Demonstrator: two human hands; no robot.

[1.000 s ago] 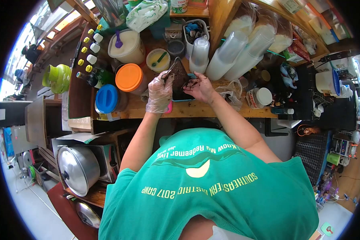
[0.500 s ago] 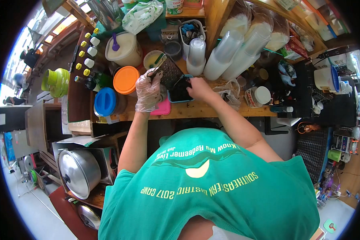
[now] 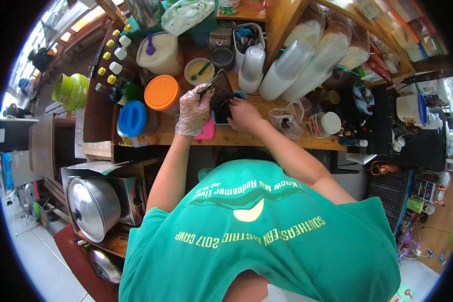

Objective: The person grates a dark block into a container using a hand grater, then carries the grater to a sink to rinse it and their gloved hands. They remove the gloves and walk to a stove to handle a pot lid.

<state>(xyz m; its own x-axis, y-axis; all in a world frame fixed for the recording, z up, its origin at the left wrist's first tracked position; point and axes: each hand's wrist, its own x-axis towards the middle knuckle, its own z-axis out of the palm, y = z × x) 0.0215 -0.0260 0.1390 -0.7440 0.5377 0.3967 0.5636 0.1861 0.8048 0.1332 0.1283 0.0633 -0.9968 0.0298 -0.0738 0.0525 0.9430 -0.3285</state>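
Wrapped in a clear plastic glove, my left hand (image 3: 194,111) holds a dark perforated basket (image 3: 221,86) tilted up on its edge. Just right of it stands a small blue-rimmed container (image 3: 242,94) with dark contents. My bare right hand (image 3: 244,117) reaches over this container, fingers curled at its right side; the fingertips are hidden, and I cannot tell what they hold. A pink lid (image 3: 205,132) lies by my left wrist. Behind the basket is a tub of pale yellow food (image 3: 199,73) with a green spoon in it.
Left of my hands stand an orange-lidded tub (image 3: 161,92), a blue-lidded jar (image 3: 132,122) and several bottles (image 3: 120,53). Stacked plastic cups (image 3: 250,69) rise behind. To the right are a clear plastic bag (image 3: 289,121) and a white-lidded jar (image 3: 330,123).
The basket has turned more edge-on and away from the yellow tub, whose green spoon now shows. My right hand has moved farther over the blue-rimmed container. The view has shifted slightly.
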